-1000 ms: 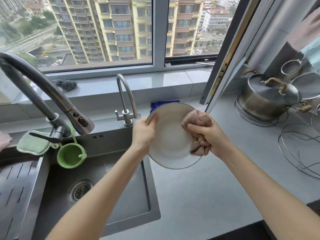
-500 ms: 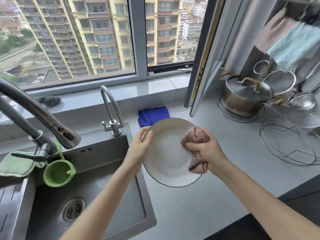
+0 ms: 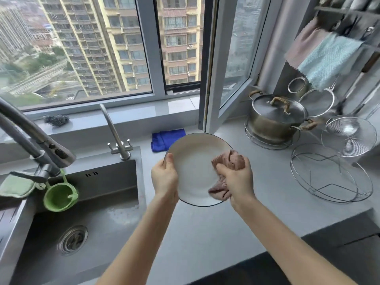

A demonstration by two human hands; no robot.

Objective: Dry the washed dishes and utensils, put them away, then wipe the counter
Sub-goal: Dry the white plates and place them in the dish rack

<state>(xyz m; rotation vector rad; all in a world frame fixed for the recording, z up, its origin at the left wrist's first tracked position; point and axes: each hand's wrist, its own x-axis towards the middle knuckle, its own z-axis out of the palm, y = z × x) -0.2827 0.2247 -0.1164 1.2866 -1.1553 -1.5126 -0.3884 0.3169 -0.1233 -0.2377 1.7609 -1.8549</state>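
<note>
The plate's (image 3: 193,167) right rim is lost under a bunched pinkish cloth (image 3: 230,159) and the right hand (image 3: 238,179), and its underside cannot be seen at all. The left hand's (image 3: 164,177) fingers go out of sight behind the left rim, with only the thumb showing on the front. The big faucet (image 3: 30,136) and a green pad (image 3: 16,186) run off the left edge, and the towels (image 3: 327,60) hanging far right of the sink (image 3: 111,177) are smeared with blur. The plate is white, smooth and shallow, with a thin dark line round its edge. No marks or drops can be made out on it. Being round, it has no long axis. Its hollow face is turned up and toward the person, and how steeply it tilts is hard to judge. It is held in the air just right of the sink, over the grey counter (image 3: 205,233). The left hand clamps the rim between thumb and hidden fingers. The right hand is closed tight round the cloth and presses it against the plate's face. A folded blue cloth (image 3: 162,138) lies behind the sink's right corner, partly covered by the plate. A lidded pot (image 3: 275,120) stands well to the right of the sink. A green cup (image 3: 59,196) hangs over the basin.
</note>
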